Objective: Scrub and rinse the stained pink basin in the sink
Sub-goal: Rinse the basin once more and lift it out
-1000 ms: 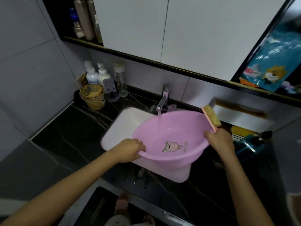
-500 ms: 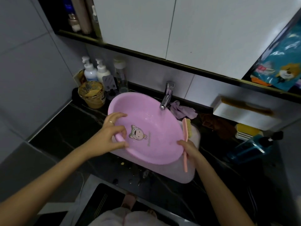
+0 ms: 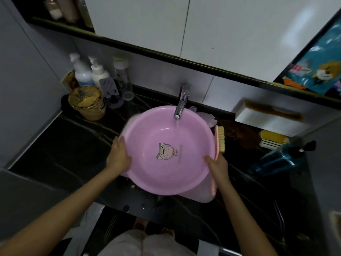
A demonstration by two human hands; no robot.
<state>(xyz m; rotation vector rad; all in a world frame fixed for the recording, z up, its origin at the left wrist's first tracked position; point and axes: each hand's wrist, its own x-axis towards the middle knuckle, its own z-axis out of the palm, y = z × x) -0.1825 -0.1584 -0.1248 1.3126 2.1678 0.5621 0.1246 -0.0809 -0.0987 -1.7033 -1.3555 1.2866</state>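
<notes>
**Rinsing the basin under the running tap**

I hold the pink basin [image 3: 153, 174] mouth-up over the sink [image 3: 203, 195], which sits toward the back edge of the black countertop [image 3: 73, 145]. The faucet [image 3: 181, 102] reaches over the basin's far rim, and the water stream [image 3: 178, 126] falls inside. My left hand [image 3: 119, 157] grips the left rim, with the thumb on the lip and the fingers going underneath. My right hand [image 3: 216, 166] clamps the right rim and pins the pink handle of the scrub brush [image 3: 220, 139] against it, with the bristles facing away from the bowl.

I judge this to be the rinse. To do it well, I should tip and roll the basin slowly so the water sweeps the whole wall. The stream should land on the slope rather than the flat bottom, which cuts splashing. The low rim belongs over the sink so that run-off misses the countertop. Wet plastic is slippery, and my right grip is shared with the brush. If I free the brush to scrub, my left hand should take the weight first.

The basin covers nearly all of the sink, and only its pale front right corner shows. I cannot tell whether the basin rests on the sink or hangs from my hands. Blur smears the left rim. Inside I can make out only the cartoon sticker [image 3: 166, 151] and no stain. The basin's underside, my fingers beneath the rim and the depth of pooled water are all out of sight.
</notes>
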